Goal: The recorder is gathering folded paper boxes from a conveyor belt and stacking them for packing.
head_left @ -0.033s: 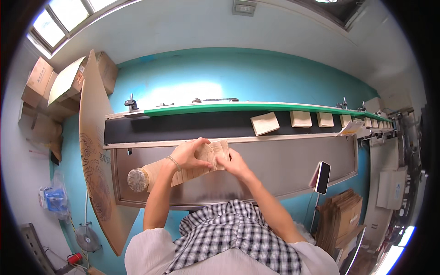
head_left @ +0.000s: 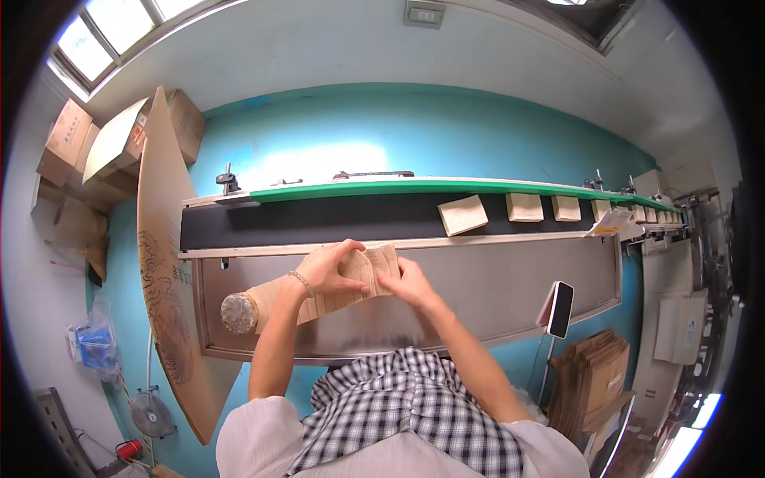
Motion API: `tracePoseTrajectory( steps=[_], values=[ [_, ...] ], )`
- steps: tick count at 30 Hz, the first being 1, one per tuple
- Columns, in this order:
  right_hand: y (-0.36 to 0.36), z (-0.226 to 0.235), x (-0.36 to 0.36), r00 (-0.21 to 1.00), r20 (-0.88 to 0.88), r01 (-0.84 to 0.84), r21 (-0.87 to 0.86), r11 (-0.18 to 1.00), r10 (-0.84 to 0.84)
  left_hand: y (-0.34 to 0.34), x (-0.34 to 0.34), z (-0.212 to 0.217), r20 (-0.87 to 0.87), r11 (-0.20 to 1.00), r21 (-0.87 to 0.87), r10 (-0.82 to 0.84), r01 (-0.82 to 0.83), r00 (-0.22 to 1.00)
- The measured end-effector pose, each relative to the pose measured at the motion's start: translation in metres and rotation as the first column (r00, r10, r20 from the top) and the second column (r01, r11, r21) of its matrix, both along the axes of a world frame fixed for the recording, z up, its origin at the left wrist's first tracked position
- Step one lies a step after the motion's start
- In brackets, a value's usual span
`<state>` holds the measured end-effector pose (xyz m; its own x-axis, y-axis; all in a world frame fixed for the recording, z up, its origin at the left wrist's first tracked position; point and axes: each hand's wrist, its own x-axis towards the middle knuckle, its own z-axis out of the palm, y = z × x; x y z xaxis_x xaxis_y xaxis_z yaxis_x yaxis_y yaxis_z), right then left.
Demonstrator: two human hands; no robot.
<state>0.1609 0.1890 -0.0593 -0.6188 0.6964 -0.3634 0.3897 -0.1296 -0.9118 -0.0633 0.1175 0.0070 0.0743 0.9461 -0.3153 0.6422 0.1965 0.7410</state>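
Observation:
A long row of thin beige folded sheets (head_left: 335,303) lies slantwise on the metal tray. Its left end rests against a round container (head_left: 238,313) with a mottled, pale end. My left hand (head_left: 333,271) is curved round the row near its right end, thumb and fingers on either side of the sheets. My right hand (head_left: 410,285) grips the end bundle of sheets (head_left: 386,261) from the right. Its far fingers are partly hidden behind the bundle. Beyond my hands, a beige packet (head_left: 463,216) lies tilted on the black conveyor belt (head_left: 319,223).
More beige packets (head_left: 524,207) stand along the belt toward the right, beside a green guide rail (head_left: 382,186). The metal tray (head_left: 510,279) lies in front. A phone (head_left: 561,309) on a stand is at right, near stacked flat cardboard (head_left: 594,370). A tall cardboard sheet (head_left: 163,263) stands at left.
The tilted packet on the belt has shifted very slightly right. My right hand and the end sheets have moved a touch; my left hand keeps its place.

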Motion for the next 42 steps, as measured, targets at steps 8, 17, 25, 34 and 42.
tracePoseTrajectory(
  steps=[8, 17, 25, 34, 42],
  values=[
    [0.038, 0.008, 0.008, 0.844, -0.043, 0.524, -0.153, 0.838, -0.535, -0.003, 0.003, -0.002, -0.042, 1.0, -0.009, -0.003, 0.002, 0.999],
    [0.093, -0.019, 0.082, 0.423, -0.368, 0.902, 0.086, 0.423, -0.828, 0.002, 0.008, 0.007, -0.059, 1.0, 0.0, 0.0, 0.0, 0.998],
    [0.039, -0.019, 0.026, 0.699, -0.232, 0.71, 0.107, 0.696, -0.677, -0.002, 0.005, 0.003, -0.057, 1.0, -0.019, 0.01, -0.011, 0.998],
    [-0.025, -0.008, -0.044, 0.961, -0.139, 0.213, -0.181, 0.96, -0.24, -0.018, -0.012, -0.001, -0.06, 0.994, 0.112, 0.008, -0.001, 0.998],
    [0.007, -0.028, -0.022, 0.995, 0.005, 0.103, -0.008, 0.995, -0.103, -0.026, -0.024, -0.02, -0.023, 0.995, 0.094, 0.027, -0.024, 0.999]
  ],
)
